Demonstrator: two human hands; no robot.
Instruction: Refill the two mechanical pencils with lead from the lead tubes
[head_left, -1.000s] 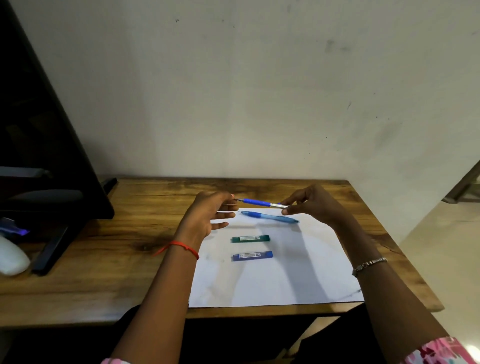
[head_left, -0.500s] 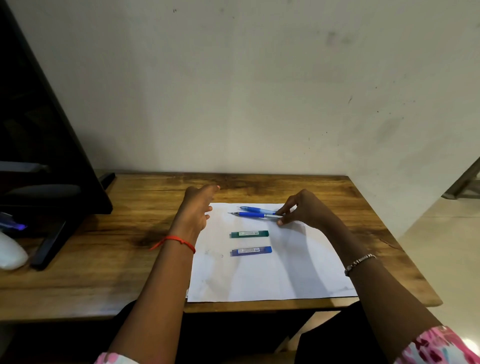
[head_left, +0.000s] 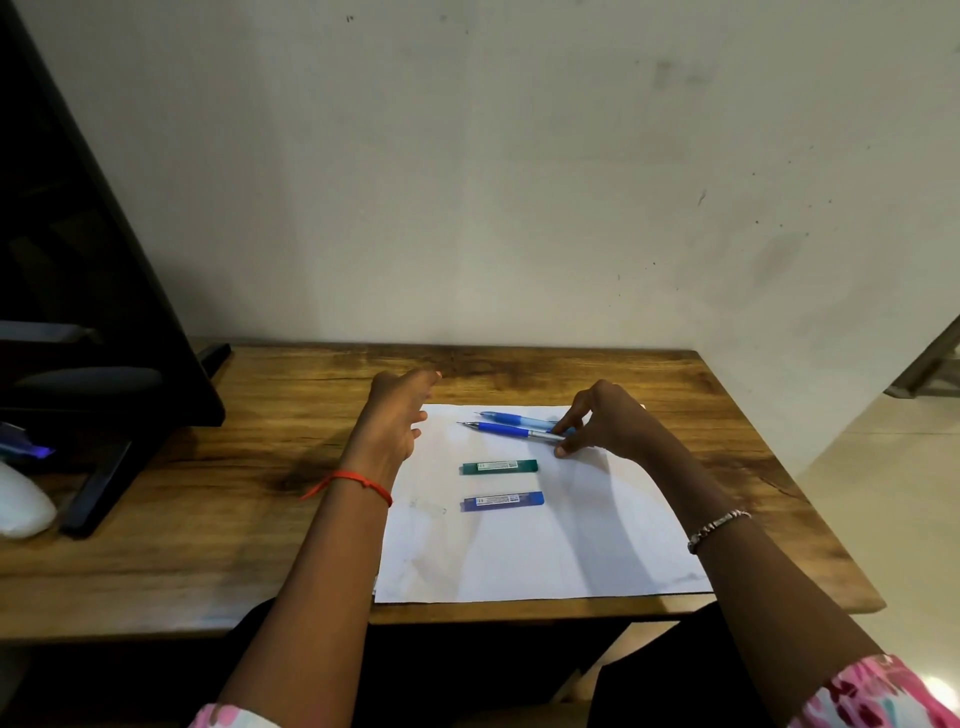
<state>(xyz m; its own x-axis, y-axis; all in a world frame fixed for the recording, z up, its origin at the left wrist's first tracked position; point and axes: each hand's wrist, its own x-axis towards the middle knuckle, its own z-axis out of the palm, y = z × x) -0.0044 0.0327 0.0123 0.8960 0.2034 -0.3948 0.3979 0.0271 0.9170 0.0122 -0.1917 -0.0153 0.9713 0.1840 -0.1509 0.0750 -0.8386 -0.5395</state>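
Both lead tubes lie flat and apparently untouched, so the refill looks barely begun: no pencil is visibly opened, and all loading is judged still to come. On the white sheet of paper (head_left: 545, 545), which covers the right half of the wooden desk (head_left: 208, 519), the 2 slim blue plastic mechanical pencils lie side by side near the paper's far edge, metal tips pointing left. The right hand (head_left: 602, 423) pinches the clear rear end of the nearer pencil (head_left: 506, 430) between thumb and fingertips; the farther pencil (head_left: 511, 417) lies just beyond it. The left hand (head_left: 395, 421) hovers open and empty over the paper's far left corner. Toward the paper's middle sit the flat rectangular green lead tube (head_left: 500, 466) and, nearer the desk's front edge, the matching blue lead tube (head_left: 503, 501), both glossy with pale labels.
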